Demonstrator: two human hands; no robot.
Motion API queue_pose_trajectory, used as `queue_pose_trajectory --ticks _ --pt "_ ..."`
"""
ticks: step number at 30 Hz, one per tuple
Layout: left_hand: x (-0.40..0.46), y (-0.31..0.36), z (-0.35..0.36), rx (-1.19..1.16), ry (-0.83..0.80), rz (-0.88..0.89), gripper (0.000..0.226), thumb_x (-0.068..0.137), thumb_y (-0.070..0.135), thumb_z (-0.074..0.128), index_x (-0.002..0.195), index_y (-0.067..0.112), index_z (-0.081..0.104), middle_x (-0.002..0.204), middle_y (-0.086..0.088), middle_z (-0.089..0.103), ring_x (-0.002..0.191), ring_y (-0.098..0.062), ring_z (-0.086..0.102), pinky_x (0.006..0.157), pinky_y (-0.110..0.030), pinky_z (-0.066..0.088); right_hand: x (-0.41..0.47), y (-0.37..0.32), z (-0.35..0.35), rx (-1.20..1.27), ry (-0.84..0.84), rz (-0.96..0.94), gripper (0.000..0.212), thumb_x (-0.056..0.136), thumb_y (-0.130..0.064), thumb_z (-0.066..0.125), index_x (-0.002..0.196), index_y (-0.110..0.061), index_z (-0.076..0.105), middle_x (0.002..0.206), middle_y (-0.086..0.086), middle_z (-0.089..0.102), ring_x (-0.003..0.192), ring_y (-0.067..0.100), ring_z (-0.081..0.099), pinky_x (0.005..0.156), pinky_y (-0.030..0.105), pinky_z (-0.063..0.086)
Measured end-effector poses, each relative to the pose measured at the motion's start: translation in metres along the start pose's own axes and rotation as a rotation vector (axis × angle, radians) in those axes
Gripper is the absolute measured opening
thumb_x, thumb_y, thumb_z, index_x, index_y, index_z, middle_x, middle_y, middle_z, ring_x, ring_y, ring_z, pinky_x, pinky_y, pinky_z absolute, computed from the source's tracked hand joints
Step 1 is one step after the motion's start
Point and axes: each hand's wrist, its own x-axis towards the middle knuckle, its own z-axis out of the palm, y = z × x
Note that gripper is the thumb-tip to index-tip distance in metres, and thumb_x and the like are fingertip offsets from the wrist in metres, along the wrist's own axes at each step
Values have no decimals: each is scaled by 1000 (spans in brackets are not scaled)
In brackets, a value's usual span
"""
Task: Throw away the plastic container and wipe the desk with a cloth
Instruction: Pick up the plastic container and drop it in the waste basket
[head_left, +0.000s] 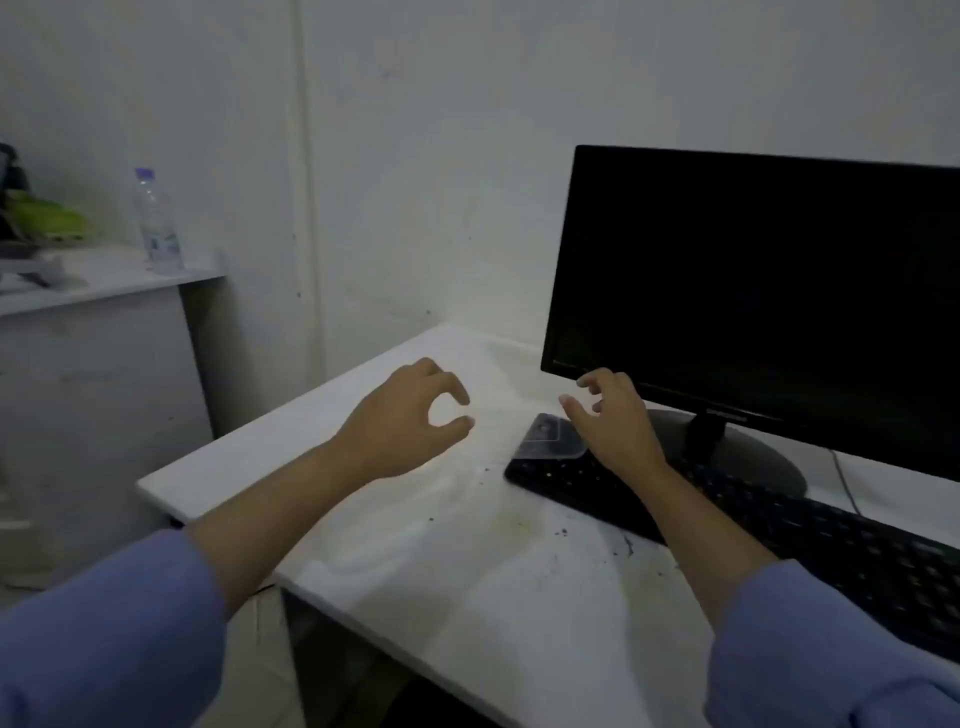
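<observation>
The clear plastic container (549, 437) lies on the far left end of the black keyboard (727, 525), not yet lifted. The right hand (613, 421) hovers over it, fingers spread and holding nothing; the left hand (410, 415) hangs over the white desk (322, 447), fingers loosely curled, empty. Recommended: pinch the container's rim and lift straight up, sparing the keys. The monitor (769, 286) crowds the far side. Dark specks and a yellowish stain (511, 525) await wiping; no cloth visible.

Two hands: left hand (410, 415), right hand (613, 415). One plastic container (545, 436), one keyboard (779, 530), one monitor (753, 291), one bottle (156, 223).
</observation>
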Motion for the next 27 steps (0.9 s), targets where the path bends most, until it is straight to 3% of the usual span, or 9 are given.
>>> queue_pose_trajectory --ticks 5,10,17,21,27 --pt "-44 -41 -8 -72 12 -131 42 77 63 53 109 36 57 120 15 51 112 -6 45 96 -27 35 9 3 19 -148 -123 46 53 85 -48 54 126 -16 42 133 12 39 118 30 45 90 39 43" --pt "-85 -63 -12 -156 179 -237 61 64 76 39 113 42 52 127 17 47 116 -3 38 103 -32 29 13 6 29 -163 -112 112 66 79 -55 60 128 -17 39 136 14 36 123 34 39 94 46 42" --pt "-113 -80 -8 -295 72 -385 98 44 76 64 128 62 16 147 23 17 133 -8 23 109 -43 28 22 14 39 -273 -153 171 84 64 -60 70 129 -19 38 133 17 45 122 38 42 97 51 38" --pt "-111 -86 -10 -346 53 -427 116 42 62 81 135 56 11 146 21 20 125 -7 30 103 -40 34 28 15 42 -233 -187 228 81 62 -58 73 126 -20 39 124 15 55 119 38 43 95 49 38" --pt "-109 -89 -9 -364 38 -423 118 35 61 79 131 55 11 132 20 33 115 -9 38 96 -36 40 33 8 43 -169 -172 283 85 59 -51 79 127 -19 39 119 14 58 118 36 46 98 52 38"
